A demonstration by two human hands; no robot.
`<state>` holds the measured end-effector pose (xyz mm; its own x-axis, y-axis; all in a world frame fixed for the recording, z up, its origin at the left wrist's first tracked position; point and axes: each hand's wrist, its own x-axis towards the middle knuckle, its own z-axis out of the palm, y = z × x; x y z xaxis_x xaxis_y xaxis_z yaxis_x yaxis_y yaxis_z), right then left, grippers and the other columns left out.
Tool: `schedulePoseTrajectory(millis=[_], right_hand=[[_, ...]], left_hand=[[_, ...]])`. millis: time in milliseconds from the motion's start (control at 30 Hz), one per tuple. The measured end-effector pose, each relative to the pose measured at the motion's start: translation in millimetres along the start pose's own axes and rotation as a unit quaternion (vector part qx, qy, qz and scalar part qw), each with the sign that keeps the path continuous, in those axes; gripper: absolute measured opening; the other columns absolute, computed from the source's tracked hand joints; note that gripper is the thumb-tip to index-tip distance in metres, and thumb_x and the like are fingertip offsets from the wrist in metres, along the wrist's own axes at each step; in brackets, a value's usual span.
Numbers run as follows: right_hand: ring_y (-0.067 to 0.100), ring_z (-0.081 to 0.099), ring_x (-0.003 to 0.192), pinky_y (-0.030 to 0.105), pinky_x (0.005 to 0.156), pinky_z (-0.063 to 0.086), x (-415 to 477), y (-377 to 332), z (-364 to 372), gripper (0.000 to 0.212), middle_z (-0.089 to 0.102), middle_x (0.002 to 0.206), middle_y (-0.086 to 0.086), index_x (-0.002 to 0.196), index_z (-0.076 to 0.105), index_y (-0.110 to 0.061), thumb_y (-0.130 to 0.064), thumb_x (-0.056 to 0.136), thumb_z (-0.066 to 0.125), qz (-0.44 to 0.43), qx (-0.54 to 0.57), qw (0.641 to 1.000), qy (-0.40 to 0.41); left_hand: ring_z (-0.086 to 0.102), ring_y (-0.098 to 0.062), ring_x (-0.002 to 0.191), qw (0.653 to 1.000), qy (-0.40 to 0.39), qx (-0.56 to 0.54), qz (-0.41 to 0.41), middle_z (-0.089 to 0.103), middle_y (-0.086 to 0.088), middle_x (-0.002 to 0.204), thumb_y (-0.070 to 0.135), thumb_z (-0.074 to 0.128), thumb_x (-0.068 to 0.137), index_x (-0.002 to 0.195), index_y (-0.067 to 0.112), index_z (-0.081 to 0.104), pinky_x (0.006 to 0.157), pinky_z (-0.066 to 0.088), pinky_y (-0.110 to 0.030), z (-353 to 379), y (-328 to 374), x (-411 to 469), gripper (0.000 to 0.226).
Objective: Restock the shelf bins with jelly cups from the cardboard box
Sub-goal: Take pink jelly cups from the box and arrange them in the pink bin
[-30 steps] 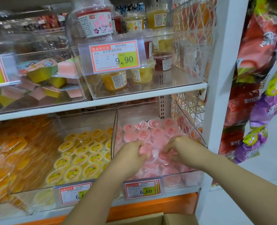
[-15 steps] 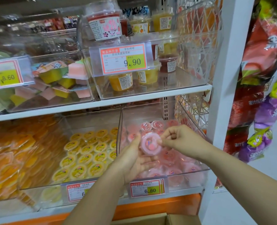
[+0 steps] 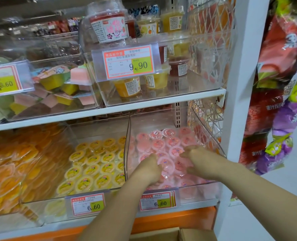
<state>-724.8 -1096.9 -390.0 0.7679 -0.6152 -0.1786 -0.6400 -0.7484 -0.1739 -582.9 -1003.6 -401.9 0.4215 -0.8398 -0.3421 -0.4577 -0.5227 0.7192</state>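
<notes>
1. Curled fingers tell the story: the left hand (image 3: 149, 168) and the right hand (image 3: 198, 159) are both down among the pink cups, knuckles bent over the top layer. Whether either one actually grasps a cup or only presses it flat cannot be told from here.
2. White metal shelf (image 3: 161, 100) runs overhead. Under it, at the right end of the lower row, stands the clear plastic shelf bin (image 3: 153, 122), with both forearms reaching in over its front wall.
3. Brown cardboard box (image 3: 170, 234) shows only its top edge at the bottom of view, and its contents are hidden.
4. Heap of pink jelly cups (image 3: 161, 141) covers the bin floor nearly to the back wall, while the yellow jelly cups (image 3: 92, 164) lie in the neighbouring bin.
5. Round pink film-lidded jelly cup (image 3: 166, 165), which appears to be the one held up between the two hands half a second ago, now sits low in the heap between them. By my reading it is being bedded in, and the next trip is back to the box.
6. Orange-edged price tag (image 3: 157, 202) reading 6.60 hangs on the bin's front.
</notes>
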Motion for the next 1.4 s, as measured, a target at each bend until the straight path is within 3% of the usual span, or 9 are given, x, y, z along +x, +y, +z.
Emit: schedulePoseTrajectory(millis=[200,367,533,700,933,1100,1267,1333,1400], right_hand=[[0.027,0.034,0.134,0.04,0.108,0.035,-1,4,8,0.049,0.035,0.148,0.005,0.141,0.04,-0.018,-0.016,0.093,0.048,0.0,-0.04,0.998,-0.045],[0.027,0.04,0.13,0.04,0.104,0.04,-2,2,8,0.048,0.042,0.144,0.007,0.139,0.044,-0.017,-0.017,0.092,0.05,0.008,-0.059,0.997,-0.045],[0.028,0.045,0.125,0.039,0.102,0.043,-10,-7,-8,0.044,0.047,0.138,0.011,0.135,0.048,-0.011,-0.003,0.092,0.042,0.02,-0.111,0.99,-0.081],[0.026,0.03,0.139,0.034,0.11,0.031,-23,-10,-11,0.065,0.028,0.154,0.005,0.149,0.026,-0.02,0.008,0.091,0.034,0.0,-0.126,0.98,-0.152],[0.028,0.018,0.144,0.037,0.114,0.025,-24,-8,-10,0.074,0.008,0.16,0.0,0.15,0.017,-0.031,0.009,0.09,0.032,-0.012,-0.119,0.982,-0.148],[0.031,0.02,0.142,0.041,0.115,0.025,-19,-6,-7,0.072,0.016,0.158,0.002,0.151,0.018,-0.029,0.007,0.091,0.032,-0.006,-0.122,0.98,-0.155],[0.03,0.032,0.137,0.04,0.108,0.036,-23,-4,-1,0.071,0.025,0.155,0.002,0.149,0.026,-0.029,0.007,0.089,0.035,-0.007,-0.095,0.991,-0.094],[0.025,0.041,0.132,0.04,0.103,0.042,-27,0,7,0.067,0.035,0.15,0.0,0.143,0.037,-0.032,0.005,0.087,0.039,-0.022,-0.047,0.999,-0.004],[0.017,0.05,0.122,0.038,0.097,0.046,-35,0,15,0.05,0.051,0.137,-0.007,0.133,0.05,-0.031,-0.007,0.09,0.045,-0.052,0.022,0.989,0.134]], left_hand=[[0.058,-0.009,0.06,0.998,0.002,0.038,-0.046,0.062,-0.011,0.098,0.017,0.035,0.102,0.146,0.013,0.022,0.043,0.044,-0.014,1,-2,3,0.046],[0.062,-0.027,0.102,0.988,0.04,0.149,-0.027,0.06,-0.015,0.121,0.022,0.044,0.099,0.144,0.012,0.023,0.074,0.046,-0.031,5,-9,8,0.051],[0.059,-0.026,0.102,0.971,0.078,0.226,0.022,0.055,-0.01,0.126,0.018,0.049,0.097,0.136,0.016,0.034,0.079,0.047,-0.033,5,-11,9,0.042],[0.055,-0.026,0.112,0.949,0.08,0.302,0.046,0.036,-0.009,0.138,0.006,0.052,0.092,0.136,0.023,0.046,0.092,0.045,-0.032,1,-15,8,0.048],[0.021,-0.022,0.141,0.916,0.01,0.382,0.126,0.019,0.005,0.157,0.026,0.059,0.091,0.142,0.034,0.039,0.112,0.026,-0.039,-9,-8,8,0.055],[0.017,-0.02,0.143,0.909,0.004,0.39,0.148,0.024,0.008,0.155,0.019,0.055,0.094,0.142,0.036,0.038,0.115,0.021,-0.041,-6,-16,12,0.053],[0.018,-0.021,0.144,0.906,-0.009,0.394,0.157,0.02,0.006,0.157,0.015,0.052,0.095,0.144,0.033,0.035,0.115,0.022,-0.042,-7,-12,8,0.054],[0.019,-0.019,0.144,0.916,0.009,0.35,0.194,0.019,0.005,0.157,0.014,0.051,0.095,0.144,0.031,0.036,0.116,0.022,-0.038,-9,-7,0,0.053],[0.027,-0.011,0.14,0.923,0.067,0.262,0.275,0.03,0.007,0.153,0.015,0.05,0.096,0.142,0.03,0.04,0.115,0.022,-0.026,-11,-7,-17,0.049]])
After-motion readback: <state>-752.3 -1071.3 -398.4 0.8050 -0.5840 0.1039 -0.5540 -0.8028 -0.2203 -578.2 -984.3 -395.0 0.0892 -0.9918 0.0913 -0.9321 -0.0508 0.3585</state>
